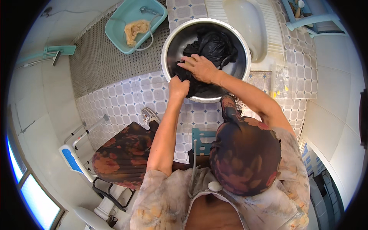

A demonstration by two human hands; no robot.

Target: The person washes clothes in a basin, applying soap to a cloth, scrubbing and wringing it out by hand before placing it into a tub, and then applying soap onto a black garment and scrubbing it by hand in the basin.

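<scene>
A wide metal basin (167, 50) stands on the floor in front of me, with a bunched black garment (217, 48) inside it. My left hand (179, 87) is closed at the basin's near left side, gripping a dark part of the cloth. Just to its right, my right hand (201, 68) lies over the same cloth with its fingers stretched out and somewhat apart. Most of the black fabric is heaped at the far right of the basin. What lies under my right palm is hidden.
At the far left, a teal tub (115, 28) holds a beige cloth (136, 31) and a shower head with hose. A white squat toilet (251, 27) is beyond the basin to the right. A grey perforated mat (103, 71) covers floor at left. A blue rack (312, 21) stands far right.
</scene>
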